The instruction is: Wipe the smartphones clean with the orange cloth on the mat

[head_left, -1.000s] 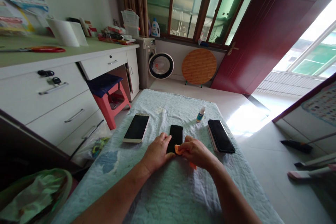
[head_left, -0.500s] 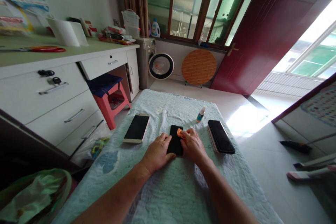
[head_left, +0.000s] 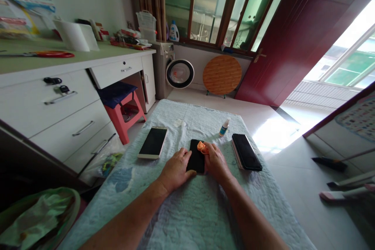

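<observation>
A black smartphone (head_left: 195, 161) lies on the light blue quilted cover (head_left: 187, 117) between my hands. My left hand (head_left: 176, 168) grips its left edge, thumb at the near end and fingers along the side. Bunched in the fingers of my right hand (head_left: 216, 161) is an orange cloth (head_left: 202, 147), resting on the upper right of the phone's dark face. To the left lies a larger phone with a pale frame (head_left: 152, 143). Off to the right, another black phone (head_left: 247, 152) sits on a flat pale item that it mostly hides. A small spray bottle (head_left: 224, 127) stands beyond my right hand.
Left of the covered table are white drawers (head_left: 67, 105), a pink stool (head_left: 124, 115) and a green bin (head_left: 73, 211). A washing machine (head_left: 162, 68) with its door open and a round wooden tabletop (head_left: 222, 74) stand at the back.
My right hand has shifted slightly right and up, and its fingers have changed position, so more of the orange cloth shows. My left hand and the black smartphone stay in place.
</observation>
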The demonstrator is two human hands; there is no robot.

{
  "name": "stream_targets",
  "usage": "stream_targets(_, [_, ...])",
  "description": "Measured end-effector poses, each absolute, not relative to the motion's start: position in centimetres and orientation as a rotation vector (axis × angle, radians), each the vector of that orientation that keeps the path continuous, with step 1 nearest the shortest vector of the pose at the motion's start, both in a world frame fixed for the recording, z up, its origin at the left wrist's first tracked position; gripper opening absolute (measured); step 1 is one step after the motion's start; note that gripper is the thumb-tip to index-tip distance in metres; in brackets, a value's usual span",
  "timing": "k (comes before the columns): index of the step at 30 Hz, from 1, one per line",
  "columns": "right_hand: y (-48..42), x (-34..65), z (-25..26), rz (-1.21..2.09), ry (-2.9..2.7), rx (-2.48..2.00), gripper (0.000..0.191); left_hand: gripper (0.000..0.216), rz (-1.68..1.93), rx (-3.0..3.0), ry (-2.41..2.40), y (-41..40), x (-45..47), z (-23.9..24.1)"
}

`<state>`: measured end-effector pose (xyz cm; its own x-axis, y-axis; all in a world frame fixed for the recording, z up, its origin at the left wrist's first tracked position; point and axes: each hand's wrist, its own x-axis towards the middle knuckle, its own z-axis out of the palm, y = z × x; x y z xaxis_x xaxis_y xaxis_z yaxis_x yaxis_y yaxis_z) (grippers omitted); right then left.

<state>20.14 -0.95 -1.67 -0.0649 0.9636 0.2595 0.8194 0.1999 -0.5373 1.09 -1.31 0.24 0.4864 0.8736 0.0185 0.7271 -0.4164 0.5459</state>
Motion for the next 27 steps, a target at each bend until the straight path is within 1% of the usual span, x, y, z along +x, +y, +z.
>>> stream_targets(7, [-1.4,19.1,-0.4,0.377,-2.076,-1.566,0.029,0.054,0.438,2.270,1.290,-1.3,1.0,0.2])
stream_targets(10, [-2.3,18.7,0.5,0.470,-2.174,-1.473,0.023,0.053,0.446,2.259,1.281,-1.2,0.9,0.0])
stream_targets(14, [-3.1,18.5,1.1,0.576,-2.259,-1.410,0.021,0.054,0.451,2.259,1.285,-1.1,0.9,-0.2])
stream_targets(21, [-2.2,19.7,0.3,0.386,-2.130,-1.564,0.020,0.058,0.434,2.292,1.289,-1.3,0.9,0.0])
stream_targets(24, [-1.4,20.1,0.2,0.350,-2.069,-1.690,0.023,0.058,0.411,2.302,1.302,-1.4,0.9,0.3])
stream_targets(27, [-0.6,20.0,0.5,0.310,-2.037,-1.796,0.021,0.057,0.388,2.299,1.305,-1.5,0.9,0.7])
